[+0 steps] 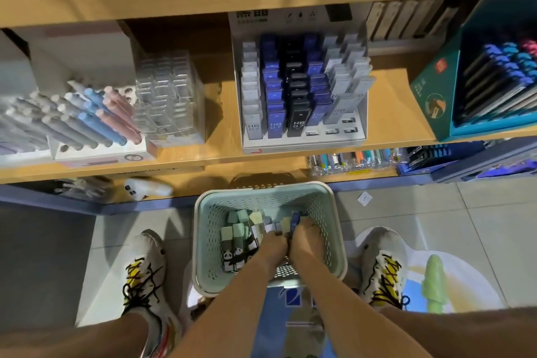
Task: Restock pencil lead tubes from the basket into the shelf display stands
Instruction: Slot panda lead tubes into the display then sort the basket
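1. Down inside the basket [200,241], on the floor between the person's shoes: both hands reach in together, touching each other. The left hand [273,243] has its fingers curled down among the packs; whether it holds anything cannot be told. The right hand [305,237] curls round a dark blue lead tube [295,221] marked HB, standing upright at its fingertips.
2. Basket contents: pale green and cream boxes [236,229], some with panda print, packed at the left; more small tubes lie under the hands, largely hidden.
3. Step in hand, as judged: gathering tubes. Done well, the tubes would be sorted by colour and grade while in the basket and lifted upright, clear of the perforated wall.
4. Destination: the white display stand [302,136] on the shelf above, in columns of grey, blue and black tubes. Bare slots [331,131] show at its front right.
5. Surroundings: a rack of pastel pens [87,113] and a clear plastic case [168,96] to the left; a teal carton [430,90] of pens to the right.
6. Obstruction: the shelf edge overhangs the basket's far rim, so the lift likely needs to come back toward the body first.
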Motion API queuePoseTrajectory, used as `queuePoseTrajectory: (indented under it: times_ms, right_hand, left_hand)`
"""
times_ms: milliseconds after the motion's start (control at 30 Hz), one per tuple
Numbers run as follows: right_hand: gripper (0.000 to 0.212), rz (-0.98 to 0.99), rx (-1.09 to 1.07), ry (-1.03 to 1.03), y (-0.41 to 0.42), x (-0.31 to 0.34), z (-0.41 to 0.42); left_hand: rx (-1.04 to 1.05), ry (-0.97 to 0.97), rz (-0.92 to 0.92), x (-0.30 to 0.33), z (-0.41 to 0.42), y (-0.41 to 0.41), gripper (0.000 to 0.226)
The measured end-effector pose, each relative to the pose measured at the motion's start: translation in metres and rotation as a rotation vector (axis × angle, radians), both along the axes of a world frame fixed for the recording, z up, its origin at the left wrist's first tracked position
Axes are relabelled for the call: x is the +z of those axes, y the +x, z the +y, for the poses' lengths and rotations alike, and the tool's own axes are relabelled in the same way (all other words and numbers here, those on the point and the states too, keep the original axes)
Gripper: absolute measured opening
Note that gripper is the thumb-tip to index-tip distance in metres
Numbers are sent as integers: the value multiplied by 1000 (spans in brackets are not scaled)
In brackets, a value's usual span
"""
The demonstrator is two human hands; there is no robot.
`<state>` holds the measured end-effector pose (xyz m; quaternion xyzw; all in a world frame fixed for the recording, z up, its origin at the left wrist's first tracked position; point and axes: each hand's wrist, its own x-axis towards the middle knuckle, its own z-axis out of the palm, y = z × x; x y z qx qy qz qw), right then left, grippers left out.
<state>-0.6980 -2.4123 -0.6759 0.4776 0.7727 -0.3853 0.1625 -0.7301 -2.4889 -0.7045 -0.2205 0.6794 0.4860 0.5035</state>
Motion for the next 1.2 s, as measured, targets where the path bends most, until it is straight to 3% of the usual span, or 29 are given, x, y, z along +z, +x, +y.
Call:
queuePoseTrajectory:
  times_ms: [167,267,367,500,767,1000,1200]
  right_hand:
    - [30,-262,213,197,1,10,-8]
    - [28,-251,262,197,-4,2,-6]
    - [38,-195,209,79,-3,-4,-6]
    - [45,-262,250,189,-5,-6,-12]
    - [48,-242,196,-18,-5,-21,-9]
    - [83,-250,223,-128,-10,-40,1]
    - [74,-124,93,-276,-8,-68,1]
  left_hand:
    - [-27,-30,83,-7,0,3,25]
    - [-72,-65,112,-16,-6,1,23]
    - [-62,-67,129,-9,-10,-1,26]
    - [-35,-42,124,10,-8,-3,33]
    - [27,-26,95,16,-9,0,34]
    - [122,-94,-7,4,-9,-4,23]
    - [282,-64,-115,42,-8,-7,25]
